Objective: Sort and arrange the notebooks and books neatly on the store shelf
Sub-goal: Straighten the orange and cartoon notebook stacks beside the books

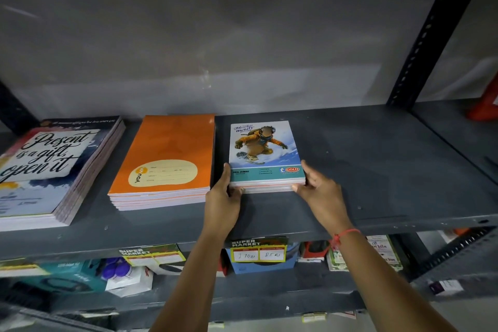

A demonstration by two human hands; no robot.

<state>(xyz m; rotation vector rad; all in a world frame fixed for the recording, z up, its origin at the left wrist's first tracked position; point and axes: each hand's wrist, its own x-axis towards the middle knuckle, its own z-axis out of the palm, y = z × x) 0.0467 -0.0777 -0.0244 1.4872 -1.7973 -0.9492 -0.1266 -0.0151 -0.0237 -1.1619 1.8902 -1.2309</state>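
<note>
Three stacks of notebooks lie flat on the grey metal shelf. At the left is a stack with a "Present is a gift, open it" cover. The middle stack has orange covers. The small stack to its right shows a snowboarder picture. My left hand grips that small stack's front left corner, thumb along its left side. My right hand holds its front right corner. Both forearms reach up from below.
A perforated dark upright post stands at the back right. The lower shelf holds packaged goods and "Super Market" price tags. An orange object sits on the neighbouring shelf at far right. Bare shelf surface lies right of the small stack.
</note>
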